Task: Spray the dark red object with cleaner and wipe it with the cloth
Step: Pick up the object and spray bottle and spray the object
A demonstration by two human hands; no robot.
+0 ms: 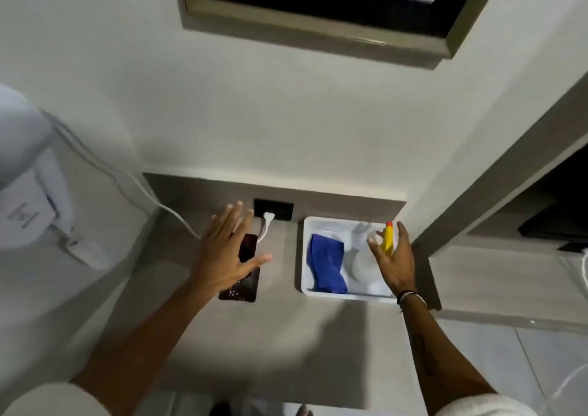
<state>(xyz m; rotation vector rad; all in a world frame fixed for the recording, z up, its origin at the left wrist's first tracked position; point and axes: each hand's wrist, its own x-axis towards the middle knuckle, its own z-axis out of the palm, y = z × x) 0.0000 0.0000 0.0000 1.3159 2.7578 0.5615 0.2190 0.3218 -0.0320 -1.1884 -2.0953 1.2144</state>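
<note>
The left hand (227,250) hovered spread and empty over the dark red phone (243,280) on the grey shelf (276,320), its white cable (266,224) plugged behind, while the right hand (393,256) reached, fingers loose, around the yellow-topped spray bottle (387,239) beside the blue cloth (327,263) in the white tray (305,224).

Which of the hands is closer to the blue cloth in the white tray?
Right. The right hand is open over the white tray beside the blue cloth, at the yellow spray bottle. The left hand hovers outside the tray, over the dark red phone.
</note>
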